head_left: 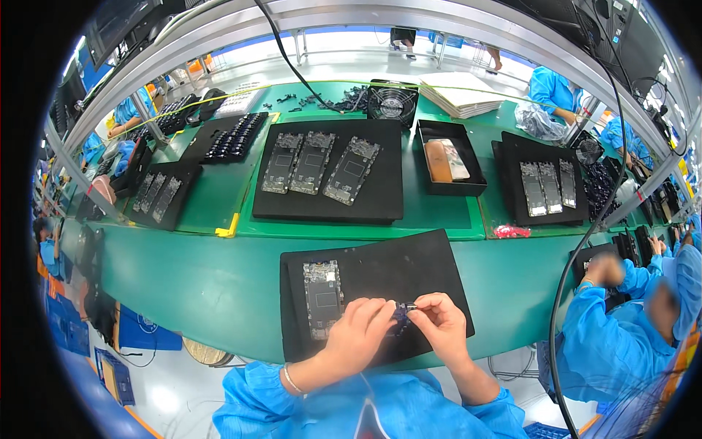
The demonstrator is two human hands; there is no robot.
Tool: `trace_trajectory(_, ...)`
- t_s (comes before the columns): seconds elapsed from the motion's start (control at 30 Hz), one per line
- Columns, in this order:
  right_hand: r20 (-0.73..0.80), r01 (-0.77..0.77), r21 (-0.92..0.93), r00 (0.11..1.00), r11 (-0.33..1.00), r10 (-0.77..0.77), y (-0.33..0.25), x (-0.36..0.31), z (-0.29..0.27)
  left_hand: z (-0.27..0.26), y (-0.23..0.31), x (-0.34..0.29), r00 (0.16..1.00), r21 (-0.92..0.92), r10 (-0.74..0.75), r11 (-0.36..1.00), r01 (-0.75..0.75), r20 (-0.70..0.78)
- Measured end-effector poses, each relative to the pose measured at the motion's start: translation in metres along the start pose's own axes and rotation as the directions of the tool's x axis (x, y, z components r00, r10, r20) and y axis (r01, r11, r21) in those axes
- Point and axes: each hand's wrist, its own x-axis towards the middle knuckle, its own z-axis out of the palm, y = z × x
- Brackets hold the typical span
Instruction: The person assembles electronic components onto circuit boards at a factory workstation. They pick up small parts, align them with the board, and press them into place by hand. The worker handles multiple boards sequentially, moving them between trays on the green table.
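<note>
My left hand (360, 329) and my right hand (439, 322) meet over a black mat (409, 267) at the near edge of the green bench. Both pinch a small dark part (401, 315) between the fingertips; its shape is mostly hidden by my fingers. A clear phone frame (322, 298) with a dark middle lies flat on the mat just left of my left hand. Blue sleeves cover both forearms.
A larger black mat (387, 197) behind holds three more frames (320, 165). A black tray (472, 183) with an orange object, a fan (393, 102), stacked white sheets (461, 94) and other mats stand further back. A person in blue (621, 322) works at my right.
</note>
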Motion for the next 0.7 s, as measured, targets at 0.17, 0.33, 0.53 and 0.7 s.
trace_trajectory(0.17, 0.022, -0.011, -0.017, 1.000, 1.000, 0.012, -0.001, -0.001, -0.001, 0.001, 0.000, -0.004, 1.000, 0.014, 0.016, 1.000, -0.015, -0.022)
trace_trajectory(0.33, 0.111, 0.048, -0.030, 0.993, 0.998, -0.044, -0.003, 0.001, -0.006, 0.002, 0.001, -0.009, 0.997, 0.022, 0.045, 0.999, -0.043, -0.063)
trace_trajectory(0.53, 0.167, 0.070, -0.155, 0.985, 0.985, -0.043, -0.008, 0.000, -0.005, 0.001, 0.001, -0.012, 0.995, 0.061, 0.052, 0.997, -0.047, -0.079)
trace_trajectory(0.7, 0.175, 0.081, -0.138, 0.983, 0.987, -0.056, -0.007, 0.000, -0.005, 0.001, 0.003, -0.012, 0.994, 0.051, 0.044, 0.998, -0.039, -0.100)
